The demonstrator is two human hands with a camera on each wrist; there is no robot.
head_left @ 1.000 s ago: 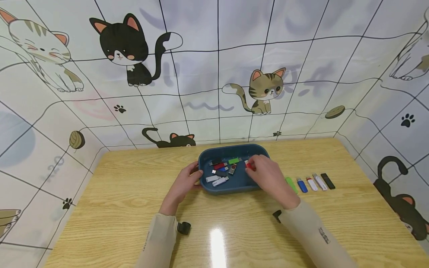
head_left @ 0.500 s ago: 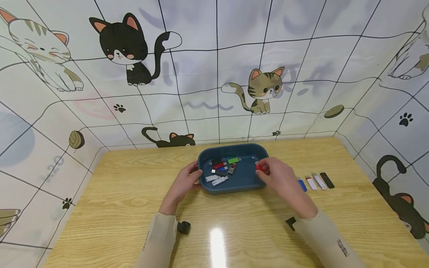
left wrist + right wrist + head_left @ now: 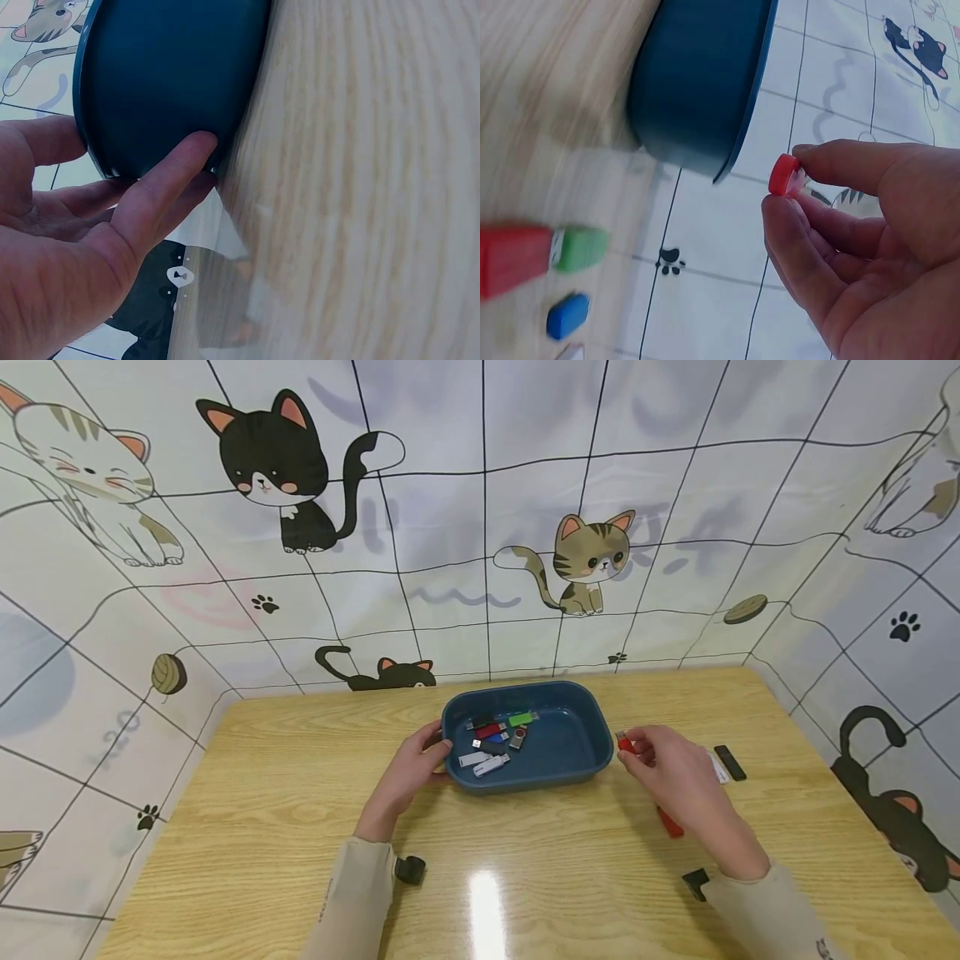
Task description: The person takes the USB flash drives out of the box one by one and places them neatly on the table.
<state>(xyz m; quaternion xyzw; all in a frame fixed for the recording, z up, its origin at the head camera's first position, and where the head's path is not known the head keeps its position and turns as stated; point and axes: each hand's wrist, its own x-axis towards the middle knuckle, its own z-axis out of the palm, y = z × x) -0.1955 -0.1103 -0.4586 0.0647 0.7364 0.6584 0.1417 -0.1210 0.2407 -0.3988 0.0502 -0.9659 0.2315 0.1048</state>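
Observation:
In the head view a dark blue plastic bin holds several USB flash drives, among them a green drive and a white drive. My left hand grips the bin's left end, thumb at the rim and fingers against the outer wall; the left wrist view shows that same end wall. My right hand pinches a red USB flash drive between thumb and fingertips, just outside the bin's right end. The right wrist view shows the red drive end-on, apart from the bin.
On the table, right of the bin, lie a black drive, a partly hidden white one and another red drive. A green drive and a blue drive show in the right wrist view. A cat-print backdrop stands behind.
My right hand has carried the red USB flash drive rightward, out of the bin and past its right rim. The left hand keeps its place on the bin.

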